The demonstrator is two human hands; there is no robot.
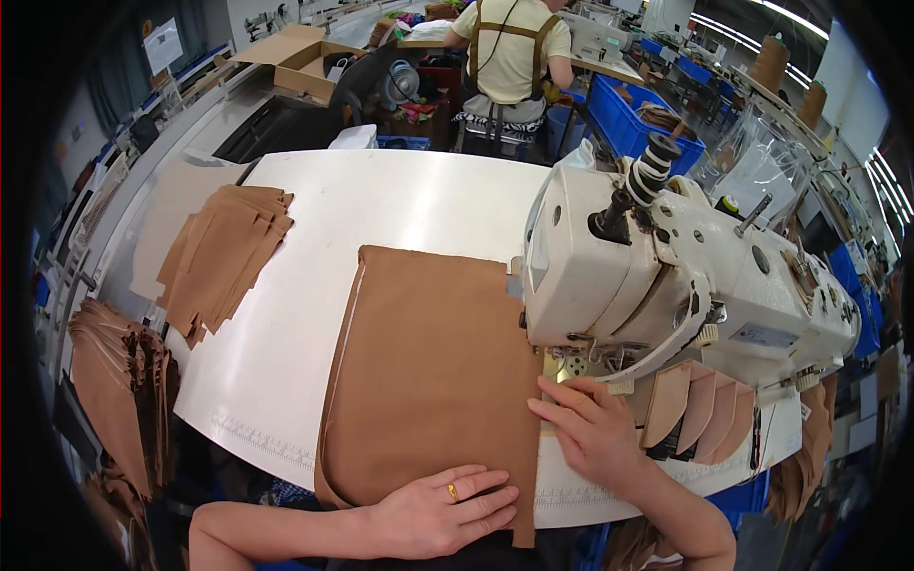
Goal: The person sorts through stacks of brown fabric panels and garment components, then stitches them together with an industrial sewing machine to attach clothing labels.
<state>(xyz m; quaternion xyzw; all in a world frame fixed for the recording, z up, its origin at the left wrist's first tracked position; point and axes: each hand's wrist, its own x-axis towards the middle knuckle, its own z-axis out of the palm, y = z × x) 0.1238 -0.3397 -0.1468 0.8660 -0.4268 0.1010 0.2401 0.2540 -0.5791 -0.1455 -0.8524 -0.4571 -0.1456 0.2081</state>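
Observation:
A large brown fabric panel (428,352) lies on the white sewing table, its right edge running beside the sewing machine's needle area. Along its left side the cloth is folded, and a pale line shows there. My left hand (443,509) rests flat on the panel's lower part, fingers stretched toward the right, a gold ring on one finger. At the panel's right edge, my right hand (592,423) touches the cloth with its fingertips, fingers extended, just below the machine's metal plate (571,366). The white sewing machine (609,266) stands on the right; its needle is hard to make out.
A stack of cut brown pieces (228,252) lies at the table's left, with more brown cloth (114,390) hanging beyond the edge. A small divided holder (700,414) sits right of my right hand. Behind the table are a seated person (514,52), a blue crate (633,119) and a cardboard box (305,62).

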